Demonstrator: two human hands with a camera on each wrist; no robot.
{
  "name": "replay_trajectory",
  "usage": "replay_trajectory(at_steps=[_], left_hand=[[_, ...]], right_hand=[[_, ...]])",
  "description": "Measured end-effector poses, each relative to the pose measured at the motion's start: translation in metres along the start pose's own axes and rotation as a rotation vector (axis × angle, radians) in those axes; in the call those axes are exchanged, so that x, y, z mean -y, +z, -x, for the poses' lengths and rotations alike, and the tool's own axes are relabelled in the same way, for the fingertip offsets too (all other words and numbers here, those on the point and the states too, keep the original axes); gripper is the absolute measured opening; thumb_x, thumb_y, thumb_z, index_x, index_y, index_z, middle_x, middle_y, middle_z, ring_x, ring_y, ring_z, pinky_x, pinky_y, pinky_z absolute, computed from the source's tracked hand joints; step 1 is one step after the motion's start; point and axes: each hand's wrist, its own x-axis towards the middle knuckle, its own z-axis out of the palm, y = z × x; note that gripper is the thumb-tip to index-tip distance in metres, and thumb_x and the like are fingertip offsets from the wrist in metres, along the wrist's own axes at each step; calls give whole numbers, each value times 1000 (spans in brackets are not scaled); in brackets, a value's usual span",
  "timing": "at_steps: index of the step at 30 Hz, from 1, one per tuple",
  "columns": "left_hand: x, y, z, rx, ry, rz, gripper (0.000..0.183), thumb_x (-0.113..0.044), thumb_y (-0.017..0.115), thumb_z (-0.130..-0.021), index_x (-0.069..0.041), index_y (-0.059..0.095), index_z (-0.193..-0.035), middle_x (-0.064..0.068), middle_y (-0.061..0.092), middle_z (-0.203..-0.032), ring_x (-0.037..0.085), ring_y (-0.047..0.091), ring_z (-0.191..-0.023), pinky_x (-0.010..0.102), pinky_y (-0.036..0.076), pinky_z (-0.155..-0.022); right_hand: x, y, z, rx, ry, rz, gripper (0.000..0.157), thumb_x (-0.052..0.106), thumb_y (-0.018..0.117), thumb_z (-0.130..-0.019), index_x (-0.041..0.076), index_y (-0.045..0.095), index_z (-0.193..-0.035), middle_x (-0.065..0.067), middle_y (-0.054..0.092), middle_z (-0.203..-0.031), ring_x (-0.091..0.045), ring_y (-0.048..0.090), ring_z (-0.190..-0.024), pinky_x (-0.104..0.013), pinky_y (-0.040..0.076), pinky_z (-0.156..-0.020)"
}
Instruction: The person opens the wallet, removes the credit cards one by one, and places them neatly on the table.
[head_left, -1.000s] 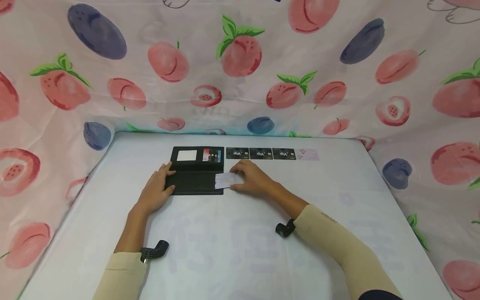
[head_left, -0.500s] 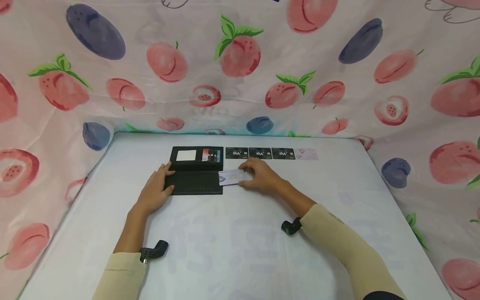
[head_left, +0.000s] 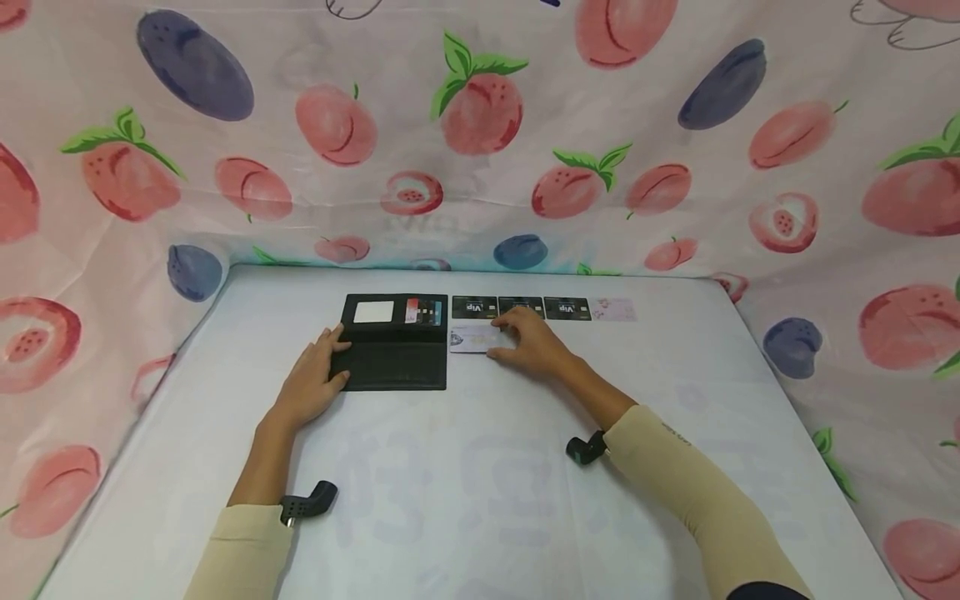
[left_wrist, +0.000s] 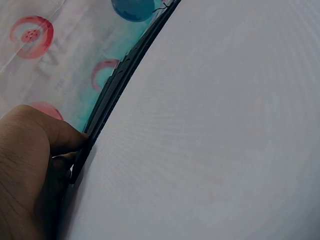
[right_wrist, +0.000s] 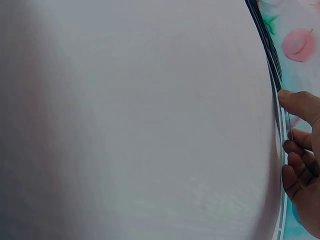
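A black wallet (head_left: 390, 365) lies unfolded on the white table, with a pale panel and several card edges showing in its upper half. My left hand (head_left: 306, 385) rests at the wallet's left side, its fingers and thumb touching the edge. Just right of the wallet, my right hand (head_left: 528, 346) pinches a whitish card (head_left: 471, 339) with a small picture at its left end, between thumb and fingers. Part of the card is hidden by the hand. In the right wrist view, the right hand's thumb (right_wrist: 297, 105) and fingers meet the card's thin edge.
Along the wallet's upper right runs a row of cards: black Vip cards (head_left: 567, 308), one partly covered by the right hand's fingers, and a pale pink card (head_left: 613, 310) at the end. Behind the white table (head_left: 450, 500) hangs a fruit-print cloth (head_left: 480, 187).
My right hand has drawn the whitish card rightward off the wallet's lower half, then up to just below the row of black cards. My left hand has stayed in place.
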Motion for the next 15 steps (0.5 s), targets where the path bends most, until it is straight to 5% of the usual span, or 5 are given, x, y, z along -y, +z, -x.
replay_trajectory(at_steps=[15], left_hand=[[1,0,-2,7,-5,-2,76,-7,56,-97,8,21,-162,25,31,-167,43,12,-159,52,6,-130]], right_hand=[[2,1,-1,6,6,9,54,30,85,-91,4,69,-135,-11,57,-121,-24,52,-102,-39,49,-88]])
